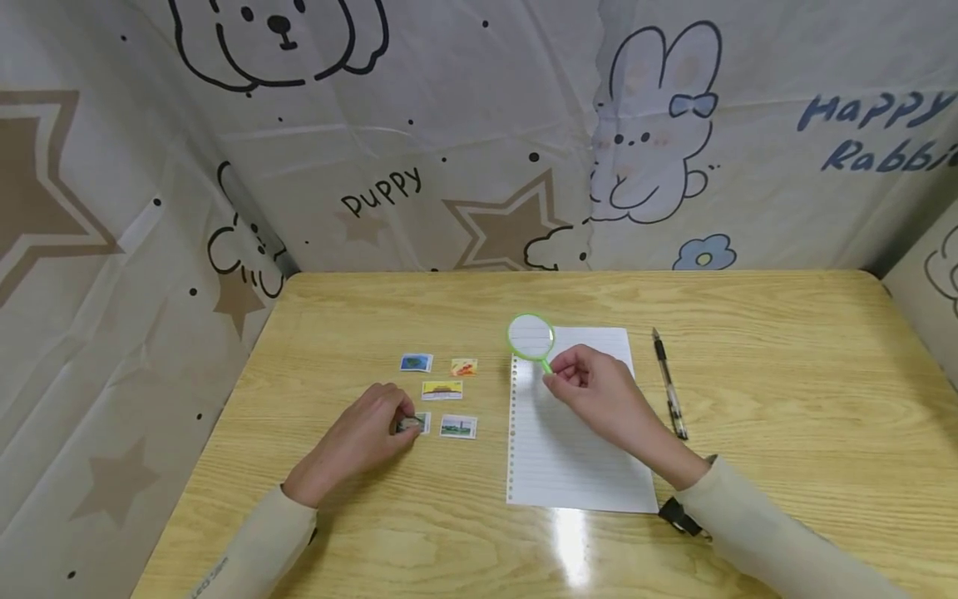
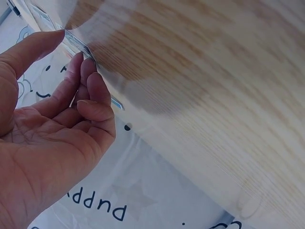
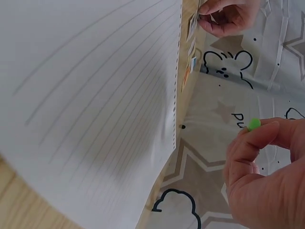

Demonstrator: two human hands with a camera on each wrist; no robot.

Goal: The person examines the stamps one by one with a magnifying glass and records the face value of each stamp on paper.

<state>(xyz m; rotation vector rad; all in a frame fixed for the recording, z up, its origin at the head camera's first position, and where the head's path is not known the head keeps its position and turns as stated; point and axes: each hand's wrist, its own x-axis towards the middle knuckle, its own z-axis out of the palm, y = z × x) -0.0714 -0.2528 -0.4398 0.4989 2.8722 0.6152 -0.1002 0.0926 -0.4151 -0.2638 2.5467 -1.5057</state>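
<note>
My right hand (image 1: 599, 391) pinches the green handle (image 3: 254, 124) of a small magnifying glass (image 1: 530, 337). The round lens hangs over the top left corner of a lined sheet of paper (image 1: 576, 466), whose lines show through it. At the lower left stamp (image 1: 422, 422), my left hand (image 1: 367, 428) has thumb and fingertips on its left end, partly covering it. Close by lie a green-and-white stamp (image 1: 459, 427), a yellow one with a building (image 1: 442, 390), a blue one (image 1: 416, 363) and an orange-red one (image 1: 464, 367).
A black-capped clear pen (image 1: 669, 387) lies right of the paper. The wooden table (image 1: 786, 374) is bordered by patterned cloth (image 1: 486, 125) at the back and sides. Something black (image 1: 679, 516) shows beneath the right sleeve, near the paper's lower right corner.
</note>
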